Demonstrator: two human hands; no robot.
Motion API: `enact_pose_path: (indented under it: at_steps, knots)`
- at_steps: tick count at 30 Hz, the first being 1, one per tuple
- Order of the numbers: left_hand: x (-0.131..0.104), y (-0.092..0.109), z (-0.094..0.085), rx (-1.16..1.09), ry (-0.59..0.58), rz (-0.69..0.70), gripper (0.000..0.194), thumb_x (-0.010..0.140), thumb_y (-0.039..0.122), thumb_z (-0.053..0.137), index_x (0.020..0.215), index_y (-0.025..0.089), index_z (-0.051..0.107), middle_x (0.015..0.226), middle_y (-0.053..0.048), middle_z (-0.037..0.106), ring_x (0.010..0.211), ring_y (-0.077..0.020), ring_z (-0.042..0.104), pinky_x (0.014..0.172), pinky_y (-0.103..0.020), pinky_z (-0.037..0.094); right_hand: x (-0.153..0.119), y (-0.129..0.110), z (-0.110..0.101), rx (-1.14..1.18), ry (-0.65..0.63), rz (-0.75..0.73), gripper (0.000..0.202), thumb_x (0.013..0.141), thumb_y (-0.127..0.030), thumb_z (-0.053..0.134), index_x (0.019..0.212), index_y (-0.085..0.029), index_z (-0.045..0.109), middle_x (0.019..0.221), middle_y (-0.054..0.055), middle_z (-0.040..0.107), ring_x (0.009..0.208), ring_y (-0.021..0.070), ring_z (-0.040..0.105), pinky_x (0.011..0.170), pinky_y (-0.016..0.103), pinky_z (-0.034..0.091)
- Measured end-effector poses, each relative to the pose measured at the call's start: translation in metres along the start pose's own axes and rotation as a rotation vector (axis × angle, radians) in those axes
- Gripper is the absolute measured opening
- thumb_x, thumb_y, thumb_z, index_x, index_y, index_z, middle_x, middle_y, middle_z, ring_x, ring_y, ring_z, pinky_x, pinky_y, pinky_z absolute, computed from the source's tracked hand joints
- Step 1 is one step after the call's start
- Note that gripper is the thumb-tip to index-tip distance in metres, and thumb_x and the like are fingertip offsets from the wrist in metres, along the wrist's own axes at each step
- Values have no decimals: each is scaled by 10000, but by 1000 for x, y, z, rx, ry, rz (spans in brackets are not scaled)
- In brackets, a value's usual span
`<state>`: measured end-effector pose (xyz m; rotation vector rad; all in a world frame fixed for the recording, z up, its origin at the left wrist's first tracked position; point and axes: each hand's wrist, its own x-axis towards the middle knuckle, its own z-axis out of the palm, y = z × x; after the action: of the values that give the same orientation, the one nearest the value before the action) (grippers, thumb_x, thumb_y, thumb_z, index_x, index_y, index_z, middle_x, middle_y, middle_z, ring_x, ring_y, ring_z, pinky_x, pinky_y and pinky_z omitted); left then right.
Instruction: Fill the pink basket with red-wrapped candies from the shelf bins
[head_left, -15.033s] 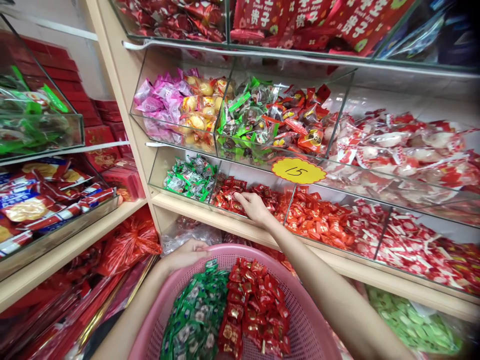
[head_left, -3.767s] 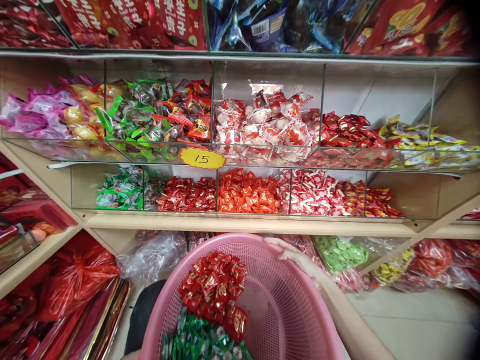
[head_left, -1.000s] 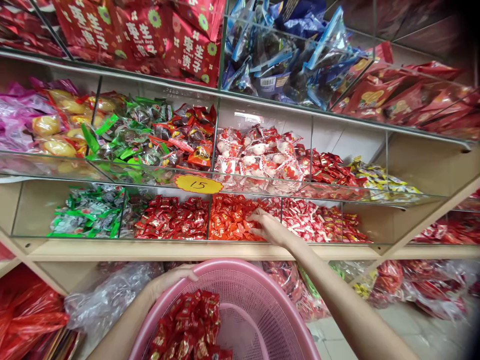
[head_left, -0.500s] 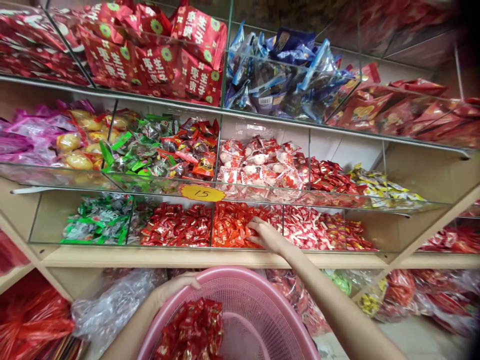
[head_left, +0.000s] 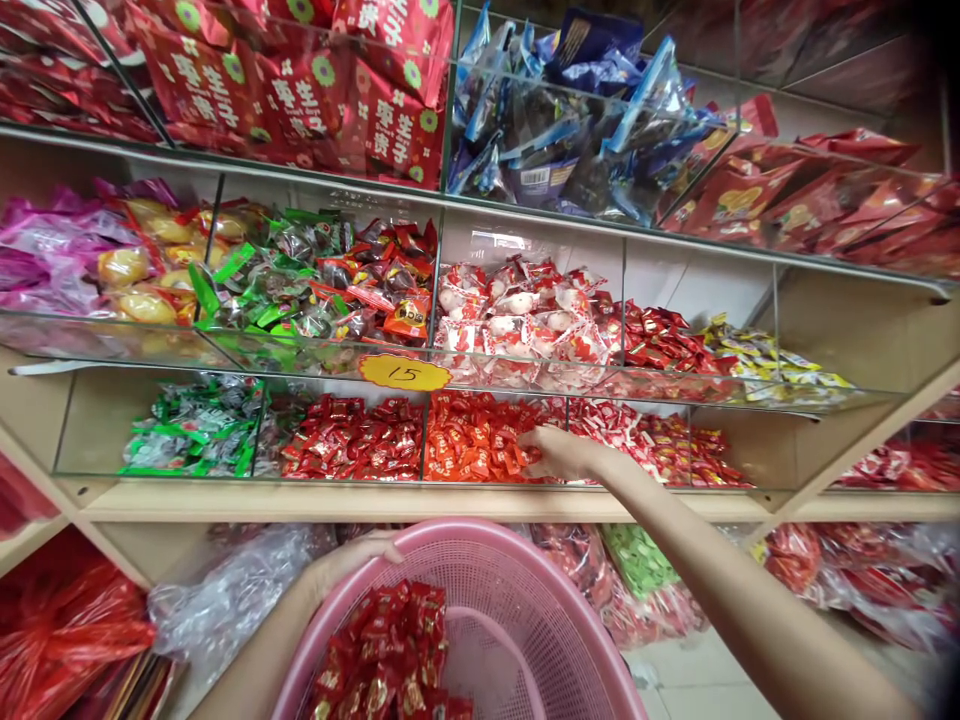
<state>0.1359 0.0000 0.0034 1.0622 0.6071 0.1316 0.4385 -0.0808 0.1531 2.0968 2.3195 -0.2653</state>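
My left hand [head_left: 349, 562] grips the rim of a pink plastic basket [head_left: 592, 610], fingers hooked over its upper left edge. Several red-wrapped candies [head_left: 390, 640] lie on the left side of the basket. My right hand [head_left: 562, 455] reaches into the lowest shelf, over the right part of a compartment of orange-red wrapped candies [head_left: 469, 440]. Its fingers are curled down among the wrappers; what they hold, if anything, is hidden. Left of that compartment is one with dark red candies [head_left: 352, 440]; on its right are pink-and-white wrapped candies [head_left: 607, 425].
Glass panes divide the shelves, and a wooden ledge [head_left: 300, 500] runs below the lowest one. A yellow price tag [head_left: 405, 373] marked 15 hangs on the middle shelf's front. Bagged goods and a red plastic bag [head_left: 67, 620] are underneath.
My right hand has shifted slightly right within the orange-red candies. More red candies show at the basket's bottom edge. The view has moved a little; my left hand keeps its grip.
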Motion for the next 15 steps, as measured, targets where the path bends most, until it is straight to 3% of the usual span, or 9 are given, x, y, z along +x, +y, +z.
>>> enact_pose_path:
  at_steps: [7,15]
  knots:
    - [-1,3,5,23,-17,-5,465,598,185,557,1063,173,572,823,-30,673,739,-206,607,698,-282,447,5,-3,10,-63,-38,30,140,631,-262,594,737,-172,580,646,26,564,593,136,482,501,219,295]
    - [2,-1,0,36,-43,17,483,619,160,534,1101,162,543,877,-47,662,740,-204,602,714,-300,445,4,-10,11,-20,-38,103,192,679,-300,478,768,-155,566,705,71,588,586,144,499,493,227,320]
